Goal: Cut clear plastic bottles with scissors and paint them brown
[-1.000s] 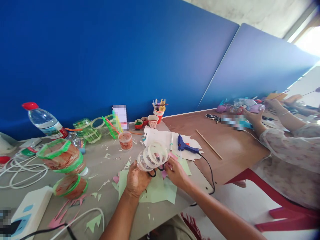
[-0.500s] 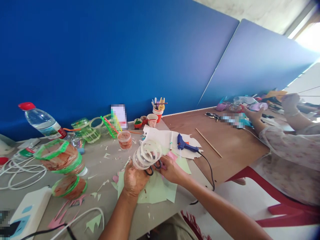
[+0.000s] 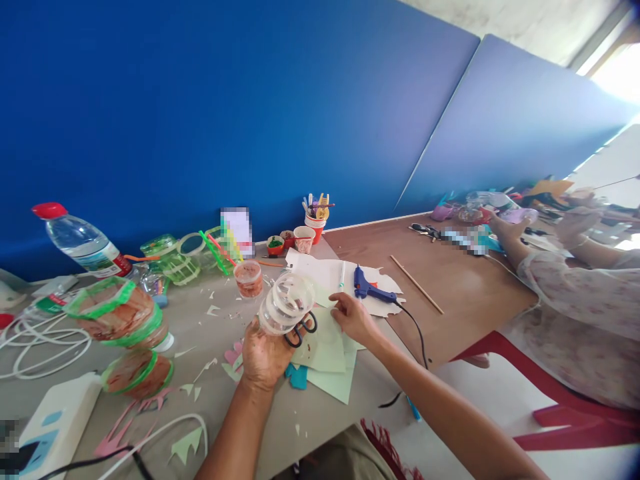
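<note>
My left hand [image 3: 265, 353] is closed around a clear plastic container [image 3: 287, 303] with ringed walls, holding it upright and slightly tilted above the table. Black-handled scissors [image 3: 301, 329] lie against it at the same hand; their blades are hidden. My right hand [image 3: 354, 319] hovers over the pale green paper sheets [image 3: 325, 347], fingers apart and curled a little, with nothing visible in them. A blue paper scrap [image 3: 298, 377] pokes out beside my left wrist. Pink and green cut pieces [image 3: 234, 360] lie left of that hand.
A blue glue gun [image 3: 373, 288] and a marker [image 3: 342, 275] rest on white paper. Behind stand a tub of reddish stuff [image 3: 249, 279] and a cup of tools [image 3: 316, 227]. At left are a taped bottle piece [image 3: 115, 310] and white cables. A co-worker's hands work at right.
My right hand has moved up and right, away from the scissors and container. The green sheets have shifted, uncovering the blue scrap. The container and scissors moved slightly left.
</note>
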`<action>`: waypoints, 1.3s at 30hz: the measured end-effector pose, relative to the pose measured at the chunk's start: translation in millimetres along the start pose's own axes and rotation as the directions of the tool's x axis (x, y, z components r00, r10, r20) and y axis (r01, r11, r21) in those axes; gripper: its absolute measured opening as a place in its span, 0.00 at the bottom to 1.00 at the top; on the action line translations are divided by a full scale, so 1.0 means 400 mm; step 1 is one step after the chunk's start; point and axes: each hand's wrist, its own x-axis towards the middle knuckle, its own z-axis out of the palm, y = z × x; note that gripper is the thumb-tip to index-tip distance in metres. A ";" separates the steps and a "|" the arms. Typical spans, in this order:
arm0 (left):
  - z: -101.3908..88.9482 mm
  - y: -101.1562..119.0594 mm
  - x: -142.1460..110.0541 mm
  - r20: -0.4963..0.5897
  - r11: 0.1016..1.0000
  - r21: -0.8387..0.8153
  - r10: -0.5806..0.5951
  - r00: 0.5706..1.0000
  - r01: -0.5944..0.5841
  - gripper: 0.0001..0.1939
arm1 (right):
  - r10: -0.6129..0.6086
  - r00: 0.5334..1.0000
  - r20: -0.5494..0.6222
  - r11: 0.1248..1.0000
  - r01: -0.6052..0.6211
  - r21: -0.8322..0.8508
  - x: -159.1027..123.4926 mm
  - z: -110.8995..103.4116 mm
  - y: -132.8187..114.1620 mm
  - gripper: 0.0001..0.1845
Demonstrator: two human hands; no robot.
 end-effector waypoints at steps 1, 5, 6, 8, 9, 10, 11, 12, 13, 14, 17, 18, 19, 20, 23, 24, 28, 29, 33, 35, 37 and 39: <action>-0.002 -0.002 0.003 -0.027 1.000 -0.008 -0.002 1.000 0.002 0.32 | -0.007 0.999 -0.035 0.999 0.005 -0.037 0.007 -0.006 0.011 0.17; -0.007 -0.009 0.014 -0.094 1.000 -0.026 0.002 0.996 -0.004 0.27 | -0.030 0.992 -0.123 0.981 0.006 -0.195 0.028 -0.021 0.035 0.18; -0.008 -0.009 0.015 -0.098 1.000 -0.030 0.006 0.995 -0.009 0.27 | -0.025 0.991 -0.128 0.973 -0.006 -0.230 0.030 -0.021 0.035 0.18; -0.011 -0.008 0.016 -0.096 0.999 -0.038 0.014 0.995 -0.017 0.28 | -0.005 0.992 -0.126 0.956 -0.033 -0.291 0.032 -0.021 0.030 0.19; -0.013 -0.008 0.016 -0.092 0.999 -0.042 0.020 0.996 -0.024 0.29 | 0.002 0.993 -0.120 0.947 -0.041 -0.318 0.031 -0.020 0.026 0.19; -0.014 -0.007 0.016 -0.086 0.999 -0.044 0.026 0.996 -0.030 0.29 | 0.001 0.994 -0.110 0.938 -0.039 -0.345 0.030 -0.019 0.022 0.19; -0.016 -0.007 0.016 -0.078 0.999 -0.044 0.029 0.996 -0.033 0.28 | -0.010 0.995 -0.099 0.927 -0.028 -0.375 0.030 -0.019 0.018 0.19; -0.018 -0.007 0.016 -0.067 0.999 -0.040 0.026 0.997 -0.029 0.28 | -0.029 0.996 -0.090 0.913 -0.011 -0.407 0.030 -0.021 0.013 0.18; -0.020 -0.007 0.016 -0.054 0.999 -0.037 0.018 0.998 -0.020 0.29 | -0.050 0.995 -0.086 0.897 0.006 -0.442 0.031 -0.024 0.009 0.17; -0.021 -0.007 0.017 -0.043 0.999 -0.035 0.012 0.999 -0.013 0.29 | -0.069 0.994 -0.086 0.879 0.020 -0.476 0.034 -0.029 0.005 0.17; -0.021 -0.008 0.018 -0.021 0.999 -0.040 0.011 1.000 -0.012 0.29 | -0.059 0.995 -0.077 0.827 0.006 -0.562 0.055 -0.053 -0.010 0.17; -0.021 -0.008 0.019 -0.014 0.999 -0.042 0.015 1.000 -0.015 0.29 | -0.027 0.998 -0.064 0.804 -0.017 -0.595 0.067 -0.063 -0.015 0.17; -0.021 -0.008 0.019 -0.006 0.999 -0.044 0.017 1.000 -0.017 0.29 | 0.015 0.998 -0.053 0.773 -0.045 -0.633 0.080 -0.072 -0.018 0.18; -0.022 -0.008 0.020 0.001 0.999 -0.046 0.015 1.000 -0.015 0.29 | 0.059 0.997 -0.047 0.734 -0.075 -0.675 0.094 -0.080 -0.021 0.18; -0.027 -0.007 0.022 0.014 0.999 -0.053 0.005 1.000 -0.004 0.28 | 0.150 0.988 -0.045 0.647 -0.132 -0.751 0.134 -0.089 -0.023 0.17; -0.029 -0.007 0.022 0.013 0.998 -0.055 0.003 1.000 -0.003 0.28 | 0.162 0.986 -0.043 0.635 -0.137 -0.760 0.145 -0.087 -0.021 0.17; -0.028 -0.006 0.018 -0.017 0.998 -0.056 0.003 1.000 -0.004 0.28 | 0.161 0.987 -0.026 0.619 -0.122 -0.776 0.173 -0.060 -0.015 0.16; -0.027 -0.006 0.017 -0.028 0.998 -0.056 0.007 1.000 -0.008 0.28 | 0.160 0.987 -0.020 0.618 -0.115 -0.778 0.178 -0.052 -0.015 0.15; -0.021 -0.007 0.016 -0.044 0.998 -0.057 0.013 0.999 -0.015 0.27 | 0.169 0.986 -0.011 0.621 -0.115 -0.775 0.192 -0.037 -0.026 0.17; -0.021 -0.007 0.018 -0.045 0.998 -0.060 0.008 0.999 -0.011 0.28 | 0.166 0.986 -0.031 0.625 -0.130 -0.769 0.192 -0.045 -0.041 0.19; -0.020 -0.006 0.021 -0.045 0.998 -0.065 -0.001 0.999 -0.002 0.29 | 0.147 0.987 -0.064 0.648 -0.145 -0.748 0.181 -0.059 -0.060 0.22; -0.018 -0.005 0.023 -0.045 0.997 -0.074 -0.011 0.999 0.008 0.29 | 0.115 0.990 -0.085 0.708 -0.141 -0.692 0.156 -0.070 -0.078 0.23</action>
